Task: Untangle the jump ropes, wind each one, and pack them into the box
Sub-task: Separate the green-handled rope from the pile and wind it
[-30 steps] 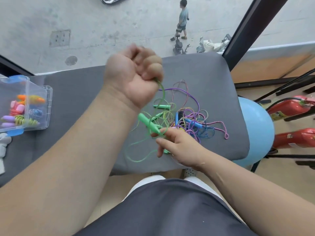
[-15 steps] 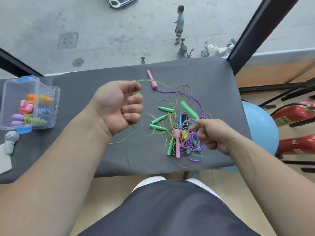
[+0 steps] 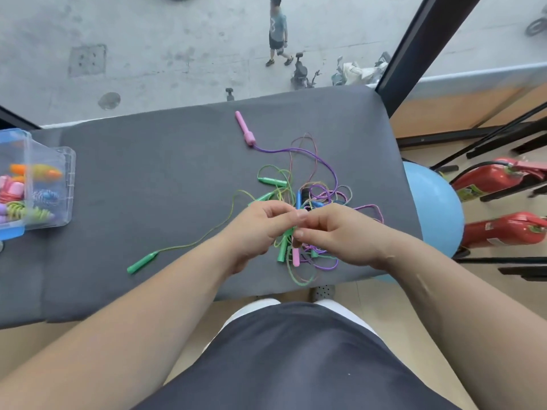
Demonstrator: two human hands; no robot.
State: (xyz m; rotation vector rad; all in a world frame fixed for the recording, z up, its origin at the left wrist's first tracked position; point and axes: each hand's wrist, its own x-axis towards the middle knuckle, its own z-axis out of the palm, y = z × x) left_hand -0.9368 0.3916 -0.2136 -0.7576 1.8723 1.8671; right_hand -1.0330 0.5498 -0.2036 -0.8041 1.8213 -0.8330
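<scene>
The tangle of jump ropes [image 3: 325, 193] lies near the grey mat's [image 3: 148, 187] front right corner. The left hand [image 3: 260, 232] and right hand [image 3: 337, 232] meet over it, each pinching cords, though their fingers hide which ones. The clear box [image 3: 63, 184] at the left edge is cut off.

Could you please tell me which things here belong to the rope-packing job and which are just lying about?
Job: tangle of green, purple and blue jump ropes; clear plastic box; left hand and right hand pinching the tangle.
Lying about: pale blue exercise ball; two red fire extinguishers.
</scene>
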